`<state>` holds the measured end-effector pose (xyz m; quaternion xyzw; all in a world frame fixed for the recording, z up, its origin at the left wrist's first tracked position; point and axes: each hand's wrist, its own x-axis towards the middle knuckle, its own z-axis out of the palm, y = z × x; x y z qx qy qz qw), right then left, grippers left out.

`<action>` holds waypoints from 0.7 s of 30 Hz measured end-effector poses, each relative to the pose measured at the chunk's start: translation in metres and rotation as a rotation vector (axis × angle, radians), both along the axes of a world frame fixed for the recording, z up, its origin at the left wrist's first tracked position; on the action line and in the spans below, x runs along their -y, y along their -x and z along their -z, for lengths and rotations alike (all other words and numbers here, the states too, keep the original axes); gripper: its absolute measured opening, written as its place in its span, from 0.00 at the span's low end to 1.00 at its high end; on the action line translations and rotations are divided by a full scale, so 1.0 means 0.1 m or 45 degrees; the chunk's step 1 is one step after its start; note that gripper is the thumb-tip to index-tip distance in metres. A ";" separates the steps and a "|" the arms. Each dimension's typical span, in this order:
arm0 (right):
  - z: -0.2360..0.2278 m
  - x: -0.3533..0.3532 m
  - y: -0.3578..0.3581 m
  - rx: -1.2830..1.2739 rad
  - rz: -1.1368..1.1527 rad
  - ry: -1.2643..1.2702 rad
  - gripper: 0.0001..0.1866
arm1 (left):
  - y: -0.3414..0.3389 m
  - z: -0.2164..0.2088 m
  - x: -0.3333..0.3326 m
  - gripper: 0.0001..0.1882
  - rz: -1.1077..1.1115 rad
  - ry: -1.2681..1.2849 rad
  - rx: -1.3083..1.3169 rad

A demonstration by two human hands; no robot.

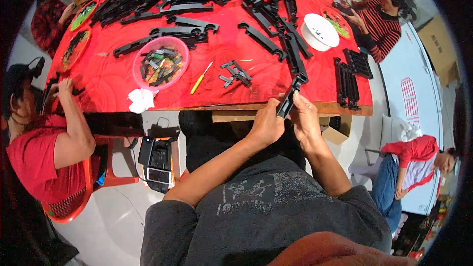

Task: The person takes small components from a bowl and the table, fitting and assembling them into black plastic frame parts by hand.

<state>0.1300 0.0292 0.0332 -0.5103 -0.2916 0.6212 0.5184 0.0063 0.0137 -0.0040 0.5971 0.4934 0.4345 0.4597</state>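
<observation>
Just past the table's front edge, my left hand [269, 122] and my right hand [304, 113] are closed around a long black plastic part [287, 102]. Its far end has a rounded notch and lies close to other black strips on the table. Left of it, small dark clip-like pieces [236, 73] form a loose pile. A yellow-handled pointed tool [198, 83] lies farther left. Beside that stands a pink bowl [136, 64] holding mixed small black, green and orange pieces. My fingers cover the middle of the part.
The red-covered table [212, 93] bears a big heap of black strips [182, 7]. A white tub [311, 39] and stacked black parts [347, 83] are at the right, crumpled tissue [141, 100] at front left. People sit around: red shirt [44, 152] left, striped top [382, 27] right, red jacket [409, 152] lower right.
</observation>
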 end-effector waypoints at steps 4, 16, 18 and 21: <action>0.07 -0.01 0.01 -0.002 -0.016 -0.013 0.13 | 0.04 -0.01 0.03 0.12 -0.017 0.028 0.048; -0.15 -0.12 0.00 0.097 -0.079 -0.008 0.18 | -0.04 -0.03 -0.11 0.22 0.018 0.025 0.151; -0.16 -0.17 0.01 0.077 -0.090 0.035 0.19 | -0.02 -0.14 -0.11 0.25 0.025 0.118 0.114; -0.03 -0.28 -0.02 -0.104 -0.126 0.068 0.21 | -0.07 -0.06 -0.15 0.16 -0.052 -0.030 0.095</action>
